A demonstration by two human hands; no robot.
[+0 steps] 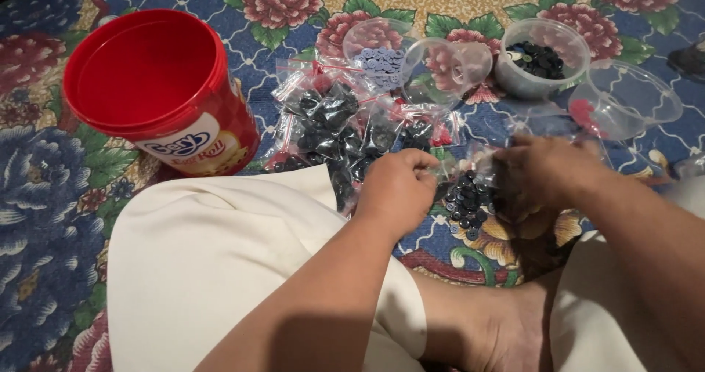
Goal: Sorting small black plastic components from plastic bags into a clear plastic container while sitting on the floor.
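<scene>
Head view, looking down over cream-clad knees [220, 269] and a bare foot [492, 328] on a flowered mat [44, 218]. Left hand [396, 188] curled narrow, fingertips pinched on the edge of a clear plastic bag [459, 168]. Right hand [543, 170] just across, fingers bent down on the bag's other side; grip hidden, so cannot tell how tight. Between and just below both hands, a small heap of dark buttons [466, 199], seemingly inside the bag. Just beyond the left hand, a cluster of filled button bags [338, 129] with red seal strips. Farther back, a clear tub of pale buttons [378, 60], an empty clear cup on its side [448, 67], a tub of dark buttons [540, 60], and an empty clear tub [631, 100]. Far left, upright red canister with red lid [158, 85].
</scene>
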